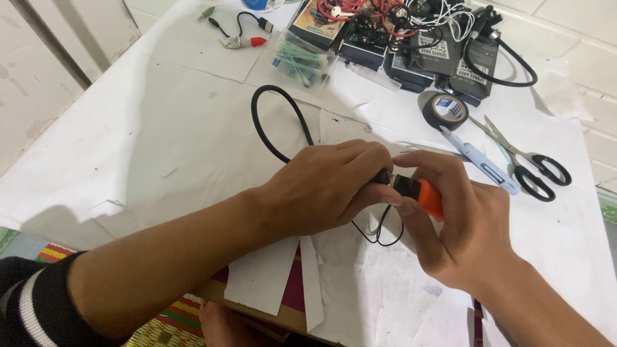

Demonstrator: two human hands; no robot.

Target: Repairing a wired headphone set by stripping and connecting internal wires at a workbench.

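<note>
My left hand [324, 186] is closed around the end of a black cable [276, 122], which loops away across the white paper toward the back. My right hand [463, 225] grips a small orange and black tool [421, 193] and presses its black end against the cable end held by the left fingers. A thin black wire [382, 234] hangs in a loop below the two hands. The point where tool and cable meet is mostly hidden by my fingers.
Black-handled scissors [530, 167], a light blue utility knife [482, 166] and a roll of black tape [445, 110] lie to the right. At the back are dark boxes [443, 61], tangled red and white cables [379, 13], a bag of swabs [301, 63]. White paper [160, 128] covers the table.
</note>
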